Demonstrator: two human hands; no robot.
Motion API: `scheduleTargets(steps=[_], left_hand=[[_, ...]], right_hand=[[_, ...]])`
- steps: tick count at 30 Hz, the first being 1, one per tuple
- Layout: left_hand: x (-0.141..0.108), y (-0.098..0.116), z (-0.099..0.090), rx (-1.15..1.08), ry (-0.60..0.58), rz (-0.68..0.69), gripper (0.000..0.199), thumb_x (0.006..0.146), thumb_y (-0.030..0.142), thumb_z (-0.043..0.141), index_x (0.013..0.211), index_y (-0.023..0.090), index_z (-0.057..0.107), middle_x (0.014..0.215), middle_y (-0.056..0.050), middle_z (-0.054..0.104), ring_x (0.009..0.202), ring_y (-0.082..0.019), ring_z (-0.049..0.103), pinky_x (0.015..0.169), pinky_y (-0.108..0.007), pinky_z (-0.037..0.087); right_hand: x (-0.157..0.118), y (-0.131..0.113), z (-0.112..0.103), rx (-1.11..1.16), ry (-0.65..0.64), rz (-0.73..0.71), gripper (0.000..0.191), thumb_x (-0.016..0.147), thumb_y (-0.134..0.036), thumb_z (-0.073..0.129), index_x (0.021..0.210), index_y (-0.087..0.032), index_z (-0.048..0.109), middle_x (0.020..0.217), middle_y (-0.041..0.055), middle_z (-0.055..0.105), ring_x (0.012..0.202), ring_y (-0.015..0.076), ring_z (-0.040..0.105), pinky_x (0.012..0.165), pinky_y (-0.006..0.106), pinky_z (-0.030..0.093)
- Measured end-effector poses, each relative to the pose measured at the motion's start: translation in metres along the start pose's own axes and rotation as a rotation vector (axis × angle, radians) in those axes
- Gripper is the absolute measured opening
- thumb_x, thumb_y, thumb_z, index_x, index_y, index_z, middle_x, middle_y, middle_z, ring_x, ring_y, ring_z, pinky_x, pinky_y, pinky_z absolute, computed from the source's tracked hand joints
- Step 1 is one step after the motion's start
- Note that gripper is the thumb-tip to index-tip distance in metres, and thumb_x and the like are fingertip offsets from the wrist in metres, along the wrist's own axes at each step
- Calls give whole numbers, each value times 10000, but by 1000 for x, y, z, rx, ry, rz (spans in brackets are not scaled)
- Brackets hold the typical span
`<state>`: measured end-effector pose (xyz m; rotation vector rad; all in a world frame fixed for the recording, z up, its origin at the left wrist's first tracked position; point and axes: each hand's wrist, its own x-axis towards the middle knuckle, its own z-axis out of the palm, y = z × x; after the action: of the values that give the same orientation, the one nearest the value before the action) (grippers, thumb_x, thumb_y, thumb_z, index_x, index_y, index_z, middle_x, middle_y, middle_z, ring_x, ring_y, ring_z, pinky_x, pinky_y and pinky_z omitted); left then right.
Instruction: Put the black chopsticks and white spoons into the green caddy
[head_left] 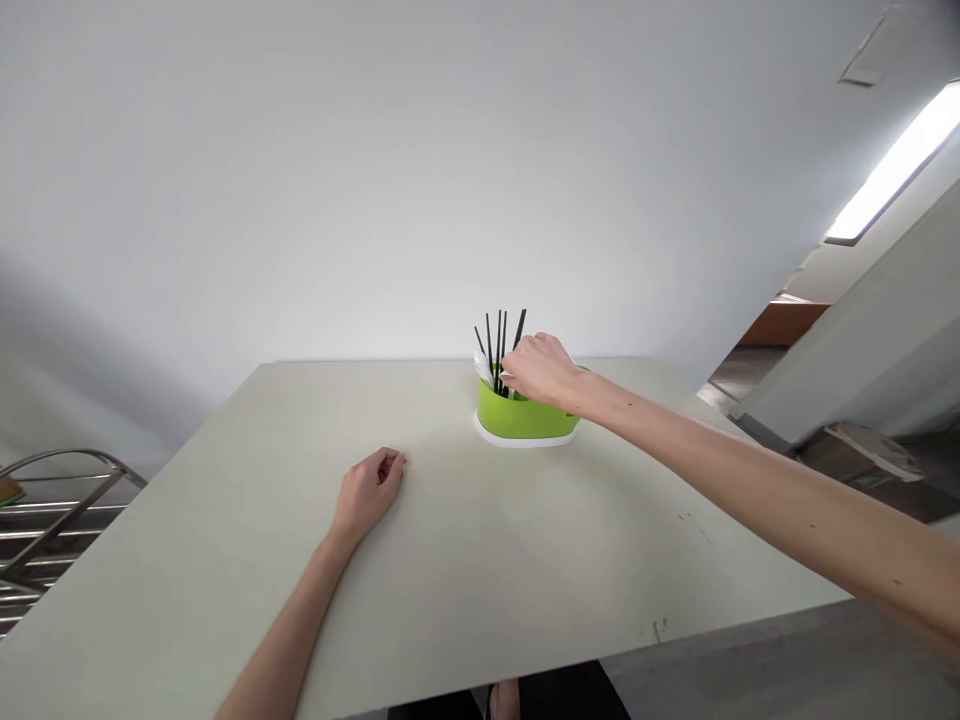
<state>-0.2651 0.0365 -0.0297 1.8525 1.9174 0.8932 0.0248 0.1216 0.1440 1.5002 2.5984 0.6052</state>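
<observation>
A green utensil holder (517, 420) with a white base stands on the pale table (450, 560) near the wall. Several black chopsticks (499, 340) rise from it, and a white spoon-like piece (482, 367) leans at its left side. My right hand (544, 366) is over the holder's opening, fingers bent and pinched together at the rim; a bit of white shows by the fingertips, but what they grip is partly hidden. My left hand (371, 488) rests on the tabletop to the left, apart from the holder, its fingers curled in with nothing seen in them.
Behind the table rises a plain white wall (375, 180). At the far left is a metal rack (67, 510) with bars. The table's front edge runs just above my legs. To the right, a grey bin-like object (862, 470) stands beyond the table.
</observation>
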Motion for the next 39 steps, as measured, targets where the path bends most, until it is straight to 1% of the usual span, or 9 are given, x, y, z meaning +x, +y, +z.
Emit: scheduleTargets(steps=[7,12,15,19,23,27,29,32,39], left_hand=[[0,0,1,-3,-7,1,345,958,513,450,897,258,675,785,-9,719,690,-200,598,697,-312,453],[2,0,2,12,-1,6,345,951,517,456,896,255,673,785,-8,719,679,-193,596,692,-307,449],[2,1,1,13,-5,-1,352,950,523,456,906,250,675,794,-9,725,686,-192,596,699,-308,451],[1,7,-2,5,-21,-3,374,955,537,452,923,242,680,806,-12,736,690,-190,605,706,-306,458],[0,12,-4,16,-24,-11,383,949,547,458,931,243,689,822,-11,749,705,-190,621,717,-303,465],[1,12,-4,50,-22,-11,404,936,570,466,936,246,707,812,-6,752,692,-186,621,709,-296,471],[1,12,-4,49,-22,-21,410,933,583,475,945,249,713,832,-3,759,710,-183,631,709,-287,476],[2,13,-5,37,-21,-35,417,930,597,484,959,250,715,849,0,765,736,-179,644,716,-275,483],[2,13,-6,50,-20,-52,434,927,617,479,949,250,710,839,-2,756,690,-177,615,678,-278,475]], right_hand=[[-4,-8,19,-2,32,-36,296,1017,-252,538,922,-119,785,908,194,767,919,303,700,859,400,386],[-17,-2,26,39,98,-97,345,1027,-386,558,970,-123,774,890,169,758,1013,329,648,941,433,373],[-28,7,28,94,178,-130,379,991,-435,629,1176,-118,723,1074,178,752,1134,359,606,1004,466,386],[-41,23,42,140,293,-110,668,915,-415,734,1476,-131,507,1475,228,553,1352,397,488,1118,528,374],[-50,33,68,220,250,-24,931,876,-430,765,1614,-142,274,1645,251,348,1533,429,306,1219,606,300],[-57,39,88,344,224,37,927,921,-355,684,1659,-231,136,1728,179,233,1602,369,203,1196,622,374],[-59,46,93,383,245,47,890,931,-332,662,1656,-265,152,1737,146,230,1610,348,195,1195,622,383],[-59,62,98,388,248,64,825,915,-315,686,1623,-261,264,1710,140,312,1598,336,244,1255,619,287],[-66,130,125,412,170,180,838,860,-331,736,1588,-263,324,1707,115,333,1598,324,252,1264,603,284]])
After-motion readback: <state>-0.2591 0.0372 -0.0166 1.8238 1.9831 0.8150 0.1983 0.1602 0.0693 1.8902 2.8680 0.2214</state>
